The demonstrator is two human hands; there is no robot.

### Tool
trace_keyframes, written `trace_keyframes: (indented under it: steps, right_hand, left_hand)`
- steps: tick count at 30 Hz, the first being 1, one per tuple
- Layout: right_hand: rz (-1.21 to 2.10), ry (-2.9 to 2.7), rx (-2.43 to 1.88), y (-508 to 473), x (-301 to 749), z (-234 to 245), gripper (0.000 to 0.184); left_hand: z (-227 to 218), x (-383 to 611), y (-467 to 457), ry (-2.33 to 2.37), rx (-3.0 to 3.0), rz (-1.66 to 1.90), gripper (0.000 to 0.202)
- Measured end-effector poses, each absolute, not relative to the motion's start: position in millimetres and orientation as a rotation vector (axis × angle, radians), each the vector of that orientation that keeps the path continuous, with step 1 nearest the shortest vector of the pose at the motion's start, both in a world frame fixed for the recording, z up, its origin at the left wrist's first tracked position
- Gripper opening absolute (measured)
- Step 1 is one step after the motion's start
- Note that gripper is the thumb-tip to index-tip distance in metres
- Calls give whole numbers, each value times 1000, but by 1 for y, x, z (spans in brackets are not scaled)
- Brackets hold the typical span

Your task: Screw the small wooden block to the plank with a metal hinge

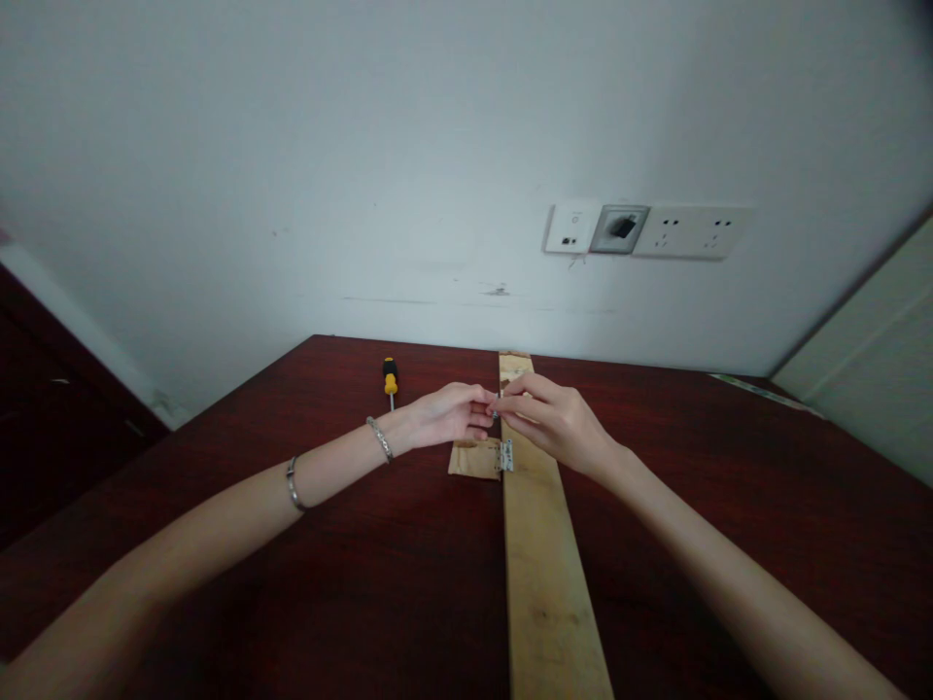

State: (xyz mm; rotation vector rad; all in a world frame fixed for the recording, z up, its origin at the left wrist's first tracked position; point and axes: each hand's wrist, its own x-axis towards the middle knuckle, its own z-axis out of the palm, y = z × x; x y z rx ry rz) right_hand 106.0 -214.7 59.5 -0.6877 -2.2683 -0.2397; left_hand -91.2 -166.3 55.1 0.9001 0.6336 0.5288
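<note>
My left hand [448, 413] and my right hand [554, 418] meet fingertip to fingertip above a long pale wooden plank [543, 564] that lies lengthwise on the dark red table [292, 583]. Both pinch a tiny metal part I cannot make out. Just below the fingers a small silver hinge [506, 455] joins the plank to a short wooden block [473, 457] on its left. My left forearm wears two thin bracelets.
A yellow and black screwdriver [391, 379] lies on the table to the left of my left hand, near the wall. Wall sockets and a switch plate [645, 229] sit above the table's far edge. A pale panel stands at the right.
</note>
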Motion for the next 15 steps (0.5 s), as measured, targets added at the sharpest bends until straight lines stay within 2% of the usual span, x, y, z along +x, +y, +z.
trace_keyframes:
  steps: [5, 9, 15]
  right_hand:
    - [-5, -2104, -673, -216, 104, 59, 17]
    - [316, -1792, -805, -213, 107, 55, 8]
    - [754, -1572, -1066, -197, 117, 18, 25]
  left_hand:
    - [55, -92, -166, 650, 998, 520, 20]
    - [46, -101, -151, 729, 1488, 575, 30]
    - [24, -116, -136, 780, 2481, 352, 43]
